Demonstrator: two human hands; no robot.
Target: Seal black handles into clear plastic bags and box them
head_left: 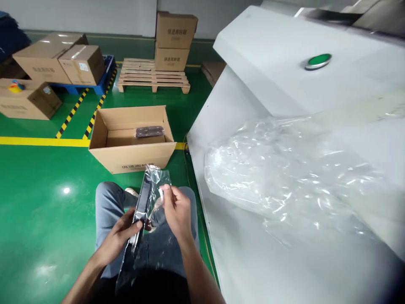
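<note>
Above my lap, my left hand (125, 230) is wrapped round a long dark part (144, 198) in a clear plastic bag, held tilted. My right hand (175, 209) pinches the bag's loose side (163, 176), and a small white piece shows at the fingertips; whether it is a label or a strip, I cannot tell. Just beyond my knees an open cardboard box (136, 156) stands on the floor. Inside it, at the right, lie dark wrapped parts (149, 131) that look similar to the one in my hand.
To my right stands a white machine or bench (234, 236) with a green button (319, 60) and a heap of clear plastic bags (272, 169) on it. Farther off are a wooden pallet (136, 76) with boxes (172, 59), a blue pallet (109, 69) and closed cartons (38, 63).
</note>
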